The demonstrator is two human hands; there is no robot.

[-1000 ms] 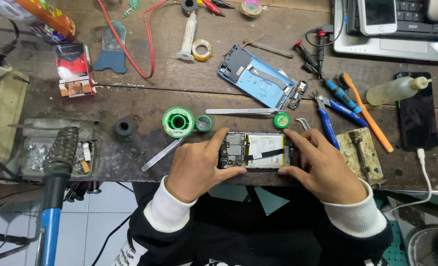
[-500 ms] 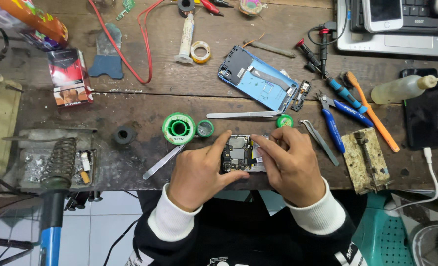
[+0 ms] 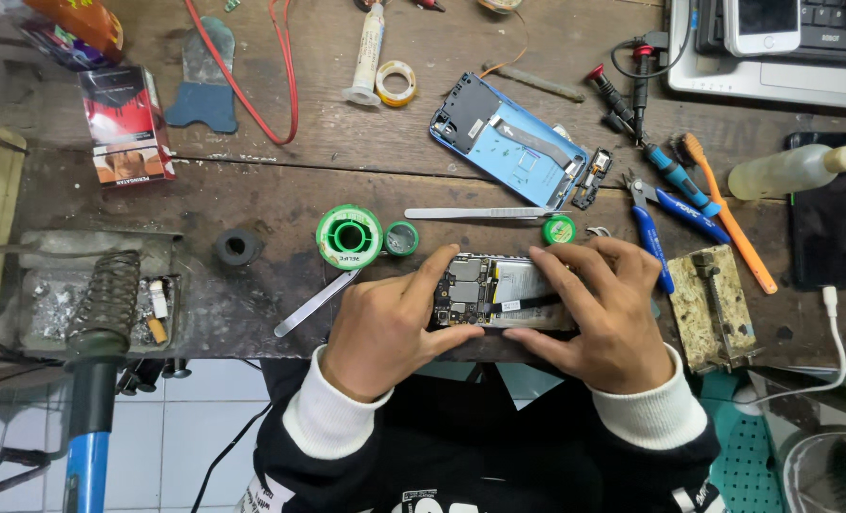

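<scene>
Head view: opened phone point(image 3: 499, 290) at the near table point(image 3: 347, 161) edge, right of the solder spool point(image 3: 349, 237), clamped between left hand point(image 3: 385, 328) and right hand point(image 3: 604, 313); light, stiff, likely fragile with exposed boards, best held by its frame edges.

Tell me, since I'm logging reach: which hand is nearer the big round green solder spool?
Left. The left hand lies just below the big round green solder spool, thumb at the opened phone. The right hand is farther right, across the phone.
</scene>
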